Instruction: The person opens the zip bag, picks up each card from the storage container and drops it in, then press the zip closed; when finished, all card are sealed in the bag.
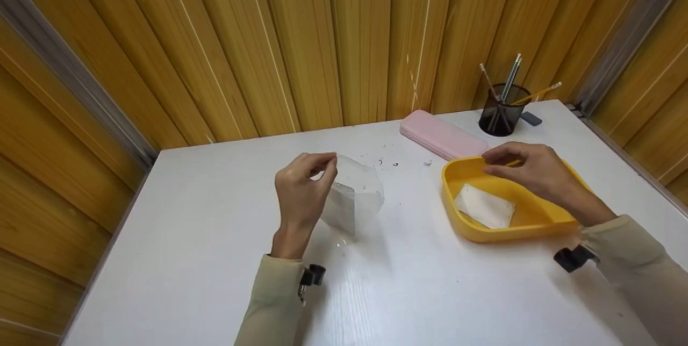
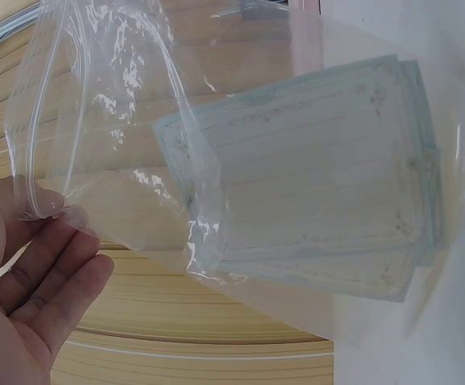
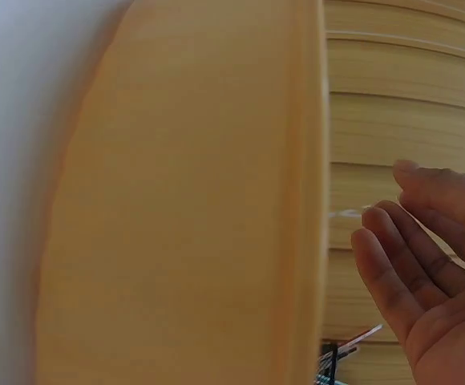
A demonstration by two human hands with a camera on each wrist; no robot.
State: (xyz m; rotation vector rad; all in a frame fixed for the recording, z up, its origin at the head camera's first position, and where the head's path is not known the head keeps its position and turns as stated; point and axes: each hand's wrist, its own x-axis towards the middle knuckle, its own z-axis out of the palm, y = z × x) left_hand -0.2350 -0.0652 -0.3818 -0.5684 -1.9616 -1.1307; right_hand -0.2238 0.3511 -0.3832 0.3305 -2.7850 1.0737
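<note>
Left hand [image 1: 301, 193] pinches clear bag [image 1: 355, 195] rim; right hand [image 1: 529, 171] relaxed, hovering over yellow tray [image 1: 484, 230].

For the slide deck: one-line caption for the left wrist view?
Left hand pinches a clear zip bag holding lined cards.

Your clear zip bag [image 1: 356, 195]: open-mouthed, hanging upright, pinched at its top edge, holding lined cards [image 2: 313, 176], left of the yellow tray [image 1: 473, 228].
</note>
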